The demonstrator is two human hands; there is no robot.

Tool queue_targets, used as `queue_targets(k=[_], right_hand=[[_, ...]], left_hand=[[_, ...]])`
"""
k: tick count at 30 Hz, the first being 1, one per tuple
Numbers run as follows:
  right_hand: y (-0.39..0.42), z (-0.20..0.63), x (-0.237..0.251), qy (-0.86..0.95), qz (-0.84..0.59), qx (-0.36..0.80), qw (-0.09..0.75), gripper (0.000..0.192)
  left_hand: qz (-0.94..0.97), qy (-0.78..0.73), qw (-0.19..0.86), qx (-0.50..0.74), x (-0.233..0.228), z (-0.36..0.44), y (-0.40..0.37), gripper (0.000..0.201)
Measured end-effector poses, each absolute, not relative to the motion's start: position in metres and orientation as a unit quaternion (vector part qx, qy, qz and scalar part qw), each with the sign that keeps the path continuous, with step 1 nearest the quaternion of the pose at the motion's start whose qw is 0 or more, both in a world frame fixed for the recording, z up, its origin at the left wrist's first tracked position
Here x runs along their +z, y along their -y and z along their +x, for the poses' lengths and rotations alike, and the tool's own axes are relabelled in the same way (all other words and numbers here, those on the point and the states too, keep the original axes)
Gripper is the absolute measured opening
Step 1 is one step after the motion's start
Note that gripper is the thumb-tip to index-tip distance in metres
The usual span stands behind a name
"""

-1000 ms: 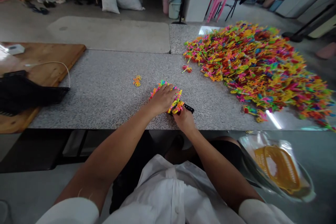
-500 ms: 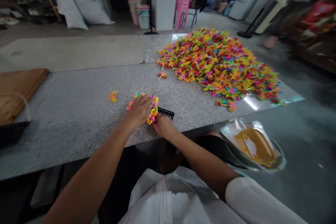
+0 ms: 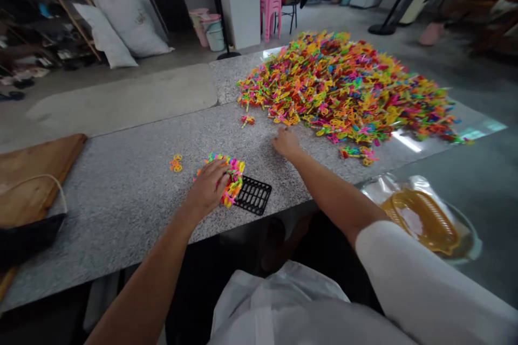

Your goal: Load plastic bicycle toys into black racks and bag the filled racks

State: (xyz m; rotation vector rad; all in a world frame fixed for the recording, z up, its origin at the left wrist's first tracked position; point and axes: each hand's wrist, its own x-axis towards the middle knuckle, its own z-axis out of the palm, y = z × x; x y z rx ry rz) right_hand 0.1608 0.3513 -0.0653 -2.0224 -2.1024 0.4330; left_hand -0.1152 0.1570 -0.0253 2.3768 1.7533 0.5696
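My left hand (image 3: 208, 186) lies over a bundle of small colourful plastic pieces (image 3: 233, 180), its fingers bent around the top and side. The bundle sits at the left end of a black slotted plastic rack (image 3: 257, 195), whose bare grid sticks out to the right on the stone tabletop. My right hand (image 3: 287, 143) is away from the rack, just in front of a large pile of similar plastic pieces (image 3: 324, 86). Its fingers are curled together; whether anything is between them is hidden.
A loose orange piece (image 3: 176, 163) lies left of the bundle, and a red one (image 3: 247, 120) near the pile. A wooden board (image 3: 40, 178) and a black object (image 3: 32, 237) are at the left. Past the front edge, right, is a yellow basket (image 3: 424, 221).
My right hand has left the rack and moved up and right towards the pile, so more of the black grid shows. My left hand stays on the bundle. The view has shifted slightly.
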Motion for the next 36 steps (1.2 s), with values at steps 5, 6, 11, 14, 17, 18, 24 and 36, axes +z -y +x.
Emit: queue_targets(k=[5, 6, 11, 14, 17, 18, 24, 36], right_hand=[[-0.387, 0.135, -0.062, 0.733, -0.660, 0.119, 0.119, 0.066], [-0.393, 0.131, -0.061, 0.749, -0.642, 0.122, 0.109, 0.067], [-0.412, 0.111, -0.057, 0.813, -0.562, 0.142, 0.054, 0.065], [-0.418, 0.097, -0.055, 0.829, -0.538, 0.144, 0.044, 0.060], [-0.421, 0.078, -0.054, 0.846, -0.512, 0.144, 0.036, 0.057], [-0.421, 0.073, -0.054, 0.850, -0.506, 0.143, 0.033, 0.058], [-0.388, 0.089, -0.065, 0.883, -0.455, 0.107, 0.024, 0.058], [-0.268, 0.177, -0.062, 0.797, -0.589, 0.111, 0.069, 0.041]], left_hand=[[0.800, -0.576, -0.010, 0.168, -0.025, -0.106, -0.130, 0.047], [0.797, -0.580, -0.021, 0.166, -0.027, -0.103, -0.125, 0.048], [0.774, -0.606, -0.052, 0.176, -0.037, -0.094, -0.117, 0.037], [0.774, -0.600, -0.066, 0.190, -0.041, -0.094, -0.119, 0.034], [0.778, -0.584, -0.088, 0.213, -0.045, -0.097, -0.120, 0.033], [0.780, -0.579, -0.095, 0.220, -0.046, -0.098, -0.121, 0.032], [0.783, -0.571, -0.080, 0.235, -0.048, -0.098, -0.121, 0.032], [0.756, -0.612, -0.061, 0.224, -0.023, -0.078, -0.140, 0.044]])
